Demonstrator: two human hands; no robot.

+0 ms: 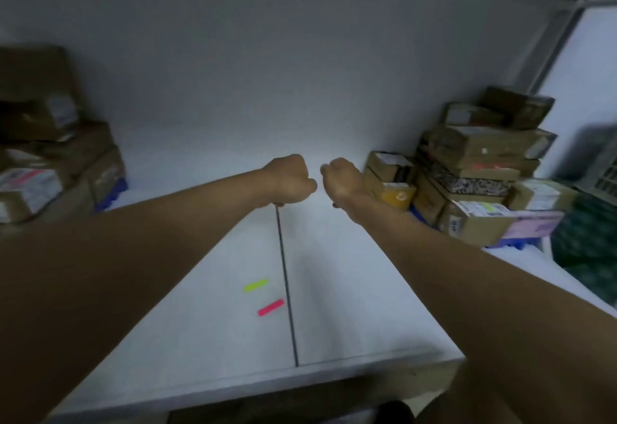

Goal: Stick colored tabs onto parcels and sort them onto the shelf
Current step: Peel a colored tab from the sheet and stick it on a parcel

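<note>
Both my arms reach forward over the white table [367, 306]. My left hand [289, 178] and my right hand [342, 179] are curled into fists, knuckles almost touching, near the far edge of the table. Neither hand shows anything in it. A yellow-green tab [255, 285] and a pink tab [270, 307] lie flat on the table, nearer to me and left of the dark seam [287, 290]. A stack of brown cardboard parcels [480, 170] stands to the right, just beyond my right hand. Another pile of parcels [50, 143] sits at the left.
A plain white wall [267, 56] rises behind the table. Blue trays [112, 196] show under the parcel piles. A green patterned surface [587, 240] lies at the far right. The table's front edge [233, 387] runs below the tabs.
</note>
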